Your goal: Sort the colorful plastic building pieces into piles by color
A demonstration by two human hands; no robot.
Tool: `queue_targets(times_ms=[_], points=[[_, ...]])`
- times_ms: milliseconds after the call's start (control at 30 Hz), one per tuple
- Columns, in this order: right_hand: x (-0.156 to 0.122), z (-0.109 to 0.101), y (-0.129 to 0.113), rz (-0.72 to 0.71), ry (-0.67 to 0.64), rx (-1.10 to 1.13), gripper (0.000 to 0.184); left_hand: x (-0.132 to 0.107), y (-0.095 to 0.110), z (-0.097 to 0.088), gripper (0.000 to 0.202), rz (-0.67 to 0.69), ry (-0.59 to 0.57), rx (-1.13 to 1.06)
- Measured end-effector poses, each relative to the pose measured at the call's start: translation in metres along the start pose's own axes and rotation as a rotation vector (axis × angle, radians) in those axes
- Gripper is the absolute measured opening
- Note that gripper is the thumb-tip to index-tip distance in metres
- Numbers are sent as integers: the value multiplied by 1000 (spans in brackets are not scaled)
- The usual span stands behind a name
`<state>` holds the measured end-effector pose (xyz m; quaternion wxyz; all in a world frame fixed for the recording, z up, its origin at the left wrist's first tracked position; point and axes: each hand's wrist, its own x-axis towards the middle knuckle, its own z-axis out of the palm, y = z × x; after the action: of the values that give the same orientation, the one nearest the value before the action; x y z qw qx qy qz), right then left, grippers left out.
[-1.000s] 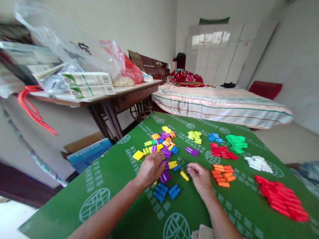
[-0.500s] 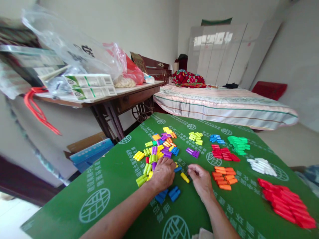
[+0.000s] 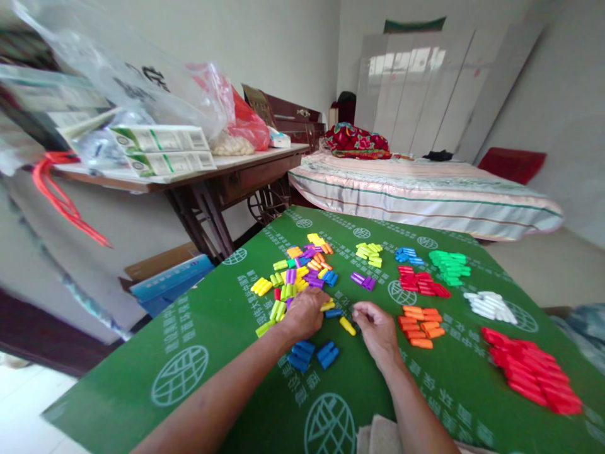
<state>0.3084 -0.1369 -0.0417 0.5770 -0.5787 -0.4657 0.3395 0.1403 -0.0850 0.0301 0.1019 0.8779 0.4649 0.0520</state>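
Our left hand curls on the unsorted heap, right hand pinched beside it; grips unclear. Sorted piles lie right of it.

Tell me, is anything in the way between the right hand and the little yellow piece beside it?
No. Only bare green cover lies between the right hand and the yellow piece. A blue piece lies past it, nearer the left hand.

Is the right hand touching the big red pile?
Apart. The head view shows the right hand well short of the big red pile, green mat between.
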Motion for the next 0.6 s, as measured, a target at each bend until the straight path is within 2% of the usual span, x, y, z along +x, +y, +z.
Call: queue_targets(times_ms=[200,400,600], points=[[0,1,1,-20,4,-11,21,2,-1,3,22,27,40,84],[1,3,-2,-33,12,-12,19,2,-13,13,31,115,95,81],[2,3,-2,-33,9,-22,18,3,-18,15,41,102,147,3]])
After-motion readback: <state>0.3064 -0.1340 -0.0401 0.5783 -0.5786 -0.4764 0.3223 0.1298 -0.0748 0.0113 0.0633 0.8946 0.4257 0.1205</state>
